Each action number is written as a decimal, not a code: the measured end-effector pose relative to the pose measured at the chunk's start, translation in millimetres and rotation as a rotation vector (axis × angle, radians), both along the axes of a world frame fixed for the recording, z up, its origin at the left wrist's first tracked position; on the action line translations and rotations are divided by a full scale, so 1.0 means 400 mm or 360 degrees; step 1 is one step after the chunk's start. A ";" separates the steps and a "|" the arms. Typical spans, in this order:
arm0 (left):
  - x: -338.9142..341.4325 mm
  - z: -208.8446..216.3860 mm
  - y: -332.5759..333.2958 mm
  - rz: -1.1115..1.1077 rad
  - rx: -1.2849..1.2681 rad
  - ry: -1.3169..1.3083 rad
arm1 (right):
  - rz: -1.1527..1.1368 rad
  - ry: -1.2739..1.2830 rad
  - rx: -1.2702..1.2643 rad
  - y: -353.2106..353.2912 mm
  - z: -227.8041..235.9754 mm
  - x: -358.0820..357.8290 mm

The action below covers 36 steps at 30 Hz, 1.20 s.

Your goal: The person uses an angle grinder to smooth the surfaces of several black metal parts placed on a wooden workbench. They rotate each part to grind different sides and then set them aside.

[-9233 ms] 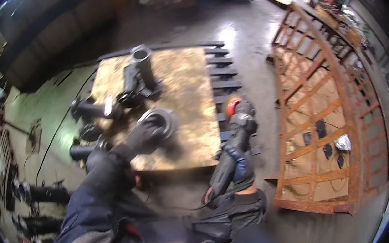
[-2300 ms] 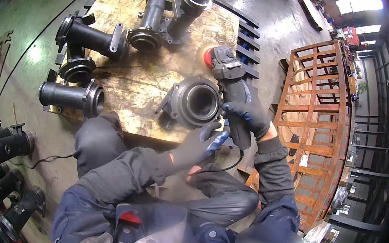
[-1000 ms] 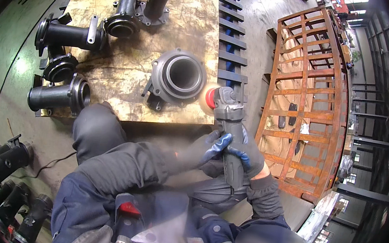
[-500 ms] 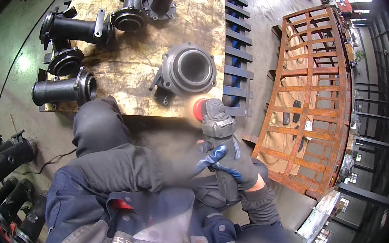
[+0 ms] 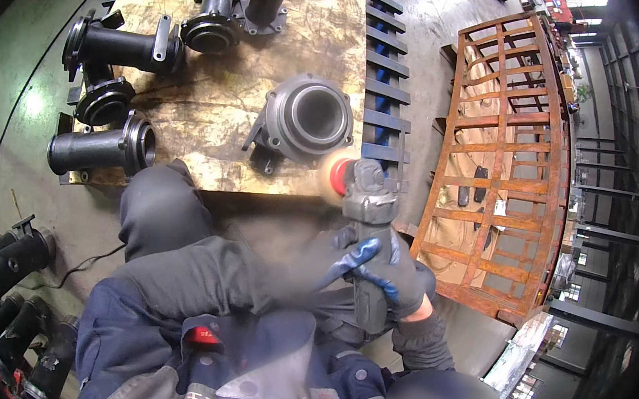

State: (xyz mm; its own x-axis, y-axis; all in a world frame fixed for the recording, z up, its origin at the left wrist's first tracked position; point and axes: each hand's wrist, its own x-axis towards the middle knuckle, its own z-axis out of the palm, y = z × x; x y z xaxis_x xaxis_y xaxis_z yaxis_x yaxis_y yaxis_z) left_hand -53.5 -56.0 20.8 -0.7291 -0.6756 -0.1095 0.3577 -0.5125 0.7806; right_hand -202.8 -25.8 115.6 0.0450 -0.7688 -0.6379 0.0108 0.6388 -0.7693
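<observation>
An angle grinder [image 5: 371, 205] is in my hands, with its head toward the bench. My right hand [image 5: 407, 283], in a grey glove, is closed around the body from the right. Blue-gloved fingers of my left hand [image 5: 353, 260] lie closed across the body from the left; that hand is partly blurred. The red disc [image 5: 340, 177] is smeared as if spinning. It sits beside the lower right rim of a grey flanged metal pipe fitting [image 5: 288, 129], which stands with its round opening up; whether they touch I cannot tell.
The fitting stands on a stained wooden board [image 5: 210, 124] over dark slats [image 5: 386, 89]. Several black flanged pipes [image 5: 116, 46] lie at its left and far side, others [image 5: 9, 259] on the floor at lower left. A rusty orange metal frame [image 5: 508, 166] stands to the right.
The grinder and both hands have shifted slightly right, carrying the disc along the fitting's lower right rim. The view has moved a little; the fitting stays in place.
</observation>
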 end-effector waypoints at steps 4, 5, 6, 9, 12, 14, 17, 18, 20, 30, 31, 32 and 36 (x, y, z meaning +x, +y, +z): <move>-0.004 0.059 -0.041 -0.0047 0.0381 0.0057 | -0.0019 -0.0149 -0.0017 -0.032 0.001 -0.013; 0.004 0.058 -0.040 -0.0055 0.0311 0.0023 | 0.0001 -0.0165 -0.0013 -0.034 0.003 -0.007; 0.017 0.060 -0.038 -0.0062 0.0241 -0.0011 | 0.0078 -0.0107 -0.0015 -0.036 0.020 0.003; 0.011 0.035 -0.005 -0.0009 0.0216 0.0005 | 0.0168 -0.0029 0.0016 -0.033 0.036 0.011; 0.028 0.028 0.009 0.0034 0.0295 0.0027 | 0.0147 -0.0078 0.0006 -0.033 0.023 0.028; 0.031 0.024 0.017 -0.0007 0.0407 0.0117 | 0.0193 -0.0075 -0.0031 -0.023 0.000 0.015; 0.038 -0.006 0.044 0.0096 0.0437 0.0191 | 0.0267 -0.0061 -0.0006 -0.032 0.009 0.033; 0.043 -0.018 0.052 0.0121 0.0349 0.0098 | 0.0316 -0.0082 0.0022 -0.041 0.020 0.050; 0.057 -0.043 0.062 0.0158 0.0166 -0.0072 | 0.0467 -0.0066 -0.0048 -0.061 0.027 0.064; 0.127 -0.021 0.059 0.0211 0.0445 0.0038 | 0.0582 0.0051 -0.0054 -0.086 0.017 0.118; 0.123 -0.032 0.051 0.0209 0.0439 0.0032 | 0.0572 0.0028 -0.0056 -0.094 0.014 0.117; 0.121 -0.040 0.046 0.0208 0.0432 0.0026 | 0.0561 0.0005 -0.0058 -0.102 0.008 0.115; 0.122 -0.029 0.032 0.0366 0.0466 0.0023 | 0.0550 -0.0055 -0.0160 -0.133 0.009 0.144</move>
